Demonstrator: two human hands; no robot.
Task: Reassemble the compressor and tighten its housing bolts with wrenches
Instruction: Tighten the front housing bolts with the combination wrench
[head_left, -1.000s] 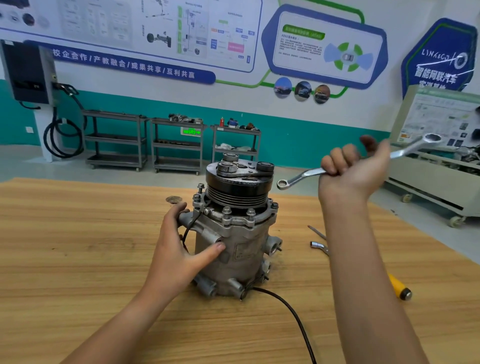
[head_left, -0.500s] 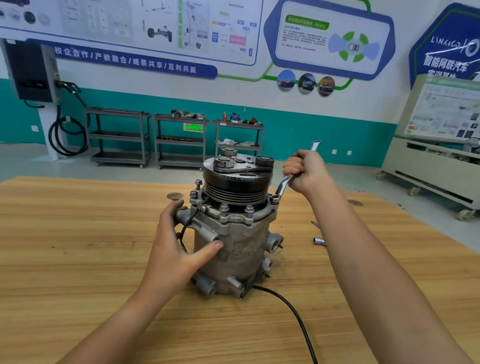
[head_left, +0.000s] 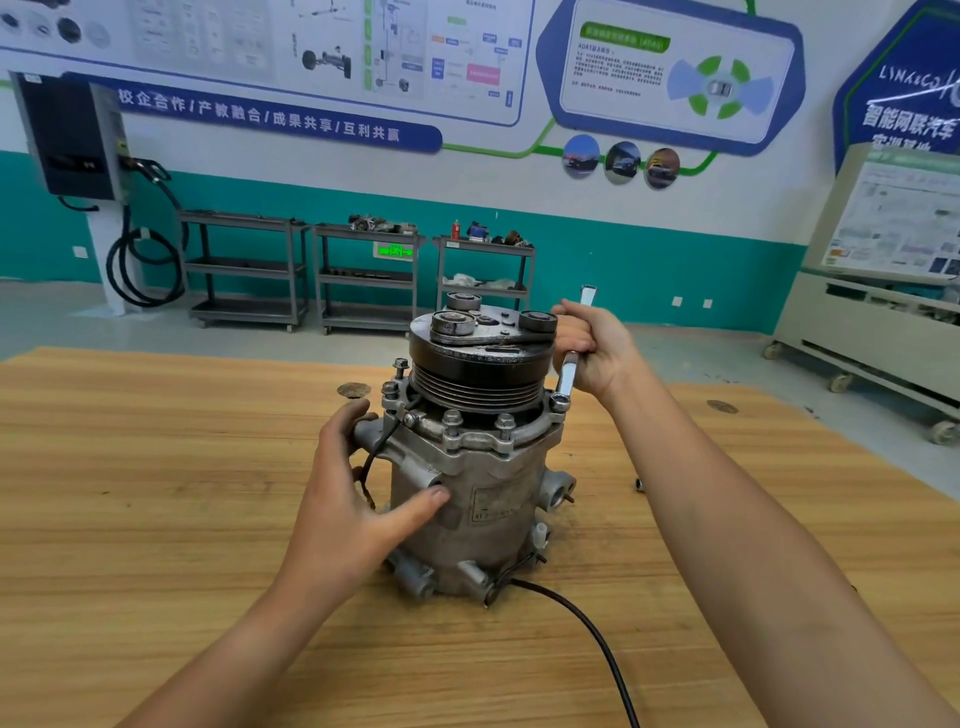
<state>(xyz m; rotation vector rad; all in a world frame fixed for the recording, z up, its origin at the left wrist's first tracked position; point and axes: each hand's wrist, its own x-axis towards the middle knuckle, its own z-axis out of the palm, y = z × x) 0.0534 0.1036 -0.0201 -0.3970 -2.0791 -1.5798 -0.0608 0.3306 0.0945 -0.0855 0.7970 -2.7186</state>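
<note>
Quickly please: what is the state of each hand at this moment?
Left hand: holds the compressor by its side, thumb pressed on the housing.
Right hand: grips a wrench, whose lower end sits on a housing bolt.

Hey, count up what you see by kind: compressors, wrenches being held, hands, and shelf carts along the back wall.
Compressor: 1
Wrench: 1
Hands: 2, left hand and right hand
Carts: 3
Total: 7
</note>
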